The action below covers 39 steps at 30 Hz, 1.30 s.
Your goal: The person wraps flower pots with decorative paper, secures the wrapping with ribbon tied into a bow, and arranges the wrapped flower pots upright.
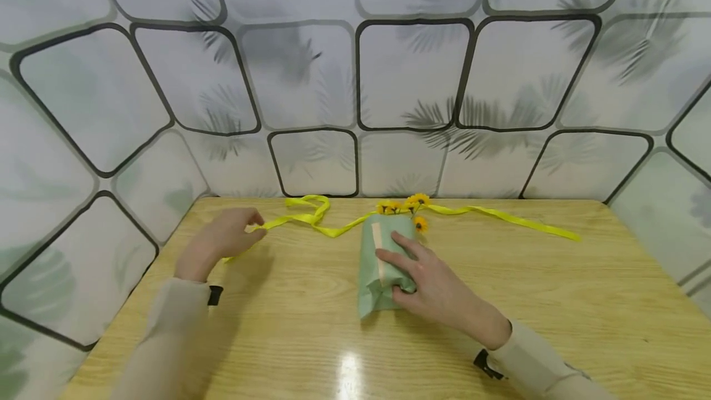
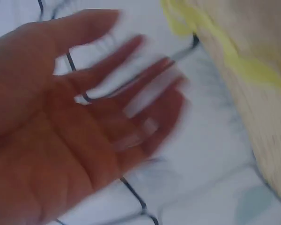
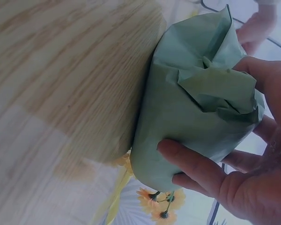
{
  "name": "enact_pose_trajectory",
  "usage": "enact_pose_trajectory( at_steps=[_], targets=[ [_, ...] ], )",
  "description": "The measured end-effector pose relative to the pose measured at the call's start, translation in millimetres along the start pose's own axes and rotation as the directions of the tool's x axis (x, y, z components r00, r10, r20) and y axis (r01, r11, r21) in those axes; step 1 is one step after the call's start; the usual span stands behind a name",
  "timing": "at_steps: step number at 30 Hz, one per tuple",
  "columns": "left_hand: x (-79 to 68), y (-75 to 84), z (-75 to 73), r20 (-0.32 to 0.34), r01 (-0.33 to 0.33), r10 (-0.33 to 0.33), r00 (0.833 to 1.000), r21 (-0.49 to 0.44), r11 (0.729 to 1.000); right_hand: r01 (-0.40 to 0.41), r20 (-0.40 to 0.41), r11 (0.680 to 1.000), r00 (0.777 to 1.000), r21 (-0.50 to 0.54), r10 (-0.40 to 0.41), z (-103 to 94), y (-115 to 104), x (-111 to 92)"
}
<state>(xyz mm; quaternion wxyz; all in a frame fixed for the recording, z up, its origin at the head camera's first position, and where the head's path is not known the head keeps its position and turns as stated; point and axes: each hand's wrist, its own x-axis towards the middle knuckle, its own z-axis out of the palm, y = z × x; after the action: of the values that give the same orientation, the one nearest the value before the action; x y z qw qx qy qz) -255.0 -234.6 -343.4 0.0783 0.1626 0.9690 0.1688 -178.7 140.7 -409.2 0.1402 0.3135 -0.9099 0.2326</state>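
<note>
A package wrapped in green paper [image 1: 369,258] lies on the table, with a pale strip along its top and a folded, crumpled near end. My right hand [image 1: 439,283] grips it from the right, fingers over the top and thumb at the folded end [image 3: 220,89]. Under its far end runs a yellow ribbon [image 1: 513,221], stretching out to both sides with a loose loop at the left. My left hand [image 1: 224,239] hovers by the ribbon's left part. In the left wrist view, the blurred left hand [image 2: 98,108] has loosely bent fingers and an empty palm, apart from the ribbon.
Several small orange-yellow flowers [image 1: 420,224] lie just beyond the package's far end. The light wooden table [image 1: 300,338] meets a patterned cloth backdrop [image 1: 311,79] behind and at both sides.
</note>
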Motion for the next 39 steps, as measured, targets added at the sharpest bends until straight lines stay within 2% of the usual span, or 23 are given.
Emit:
enact_pose_trajectory(
  at_steps=[1,2,3,4,5,7,9,10,11,12,16,19,22,25,29,31,34,36,39],
  targets=[
    [0.9,11.5,9.1,-0.055,-0.074,0.071,0.996,-0.049,0.996,0.0,0.005,1.0,1.0,-0.002,0.0,0.1,0,0],
    [1.2,24.3,18.6,-0.106,-0.156,0.146,0.983,-0.09,0.984,-0.004,0.012,1.0,1.0,-0.001,0.004,-0.1,0,0],
    [1.4,37.7,28.6,-0.158,-0.251,0.231,0.96,-0.124,0.96,-0.007,0.019,1.0,1.0,0.0,0.007,-0.4,-1,1],
    [1.5,51.4,38.9,-0.208,-0.347,0.314,0.927,-0.154,0.925,-0.009,0.026,1.0,1.0,0.001,0.009,-0.6,0,1],
    [1.6,65.5,48.7,-0.251,-0.44,0.392,0.885,-0.173,0.881,-0.011,0.03,1.0,0.999,0.001,0.011,-1.3,0,1],
    [1.9,90.0,67.0,-0.325,-0.613,0.543,0.775,-0.174,0.771,-0.011,0.034,1.0,0.999,0.001,0.011,-2.9,0,1],
    [2.6,107.8,82.2,-0.369,-0.722,0.641,0.673,-0.139,0.678,-0.004,0.034,1.0,0.999,-0.012,0.004,-4.1,2,1],
    [2.8,114.3,88.4,-0.38,-0.752,0.67,0.638,-0.123,0.647,0.004,0.034,1.0,0.999,-0.02,-0.003,-4.7,2,1],
    [2.8,119.4,93.3,-0.385,-0.765,0.683,0.621,-0.107,0.635,0.011,0.034,1.0,0.999,-0.027,-0.01,-5.1,3,1],
    [2.6,123.0,97.5,-0.387,-0.766,0.685,0.617,-0.093,0.636,0.017,0.037,0.999,0.999,-0.035,-0.016,-5.3,3,1],
    [1.8,126.8,106.0,-0.386,-0.722,0.656,0.648,-0.038,0.691,0.037,0.046,0.997,0.998,-0.065,-0.034,-4.3,3,2],
    [3.1,126.4,107.9,-0.387,-0.704,0.651,0.653,0.006,0.71,0.035,0.044,0.997,0.998,-0.068,-0.032,-3.3,3,3],
    [4.8,127.4,109.6,-0.402,-0.697,0.647,0.648,0.029,0.717,0.017,0.047,0.998,0.999,-0.057,-0.014,-3.3,1,4],
    [5.2,128.9,111.5,-0.428,-0.697,0.647,0.632,0.053,0.715,-0.015,0.064,1.0,0.998,-0.023,0.017,-4.1,0,6],
    [4.5,130.4,111.5,-0.432,-0.696,0.663,0.611,0.105,0.71,-0.059,0.154,0.992,0.987,0.112,0.041,-11.8,4,7],
    [4.4,130.7,111.1,-0.418,-0.692,0.665,0.619,0.11,0.713,-0.092,0.218,0.976,0.975,0.196,0.048,-21.0,9,7],
    [3.9,131.4,109.8,-0.384,-0.677,0.658,0.648,0.104,0.728,-0.118,0.237,0.961,0.97,0.249,0.057,-39.5,25,7],
    [3.6,131.8,108.9,-0.367,-0.665,0.649,0.667,0.101,0.74,-0.137,0.211,0.968,0.973,0.212,0.092,-52.9,41,8],
    [3.3,132.4,108.2,-0.354,-0.654,0.637,0.685,0.085,0.751,-0.186,0.15,0.979,0.973,0.082,0.173,-70.6,76,12]
  ],
)
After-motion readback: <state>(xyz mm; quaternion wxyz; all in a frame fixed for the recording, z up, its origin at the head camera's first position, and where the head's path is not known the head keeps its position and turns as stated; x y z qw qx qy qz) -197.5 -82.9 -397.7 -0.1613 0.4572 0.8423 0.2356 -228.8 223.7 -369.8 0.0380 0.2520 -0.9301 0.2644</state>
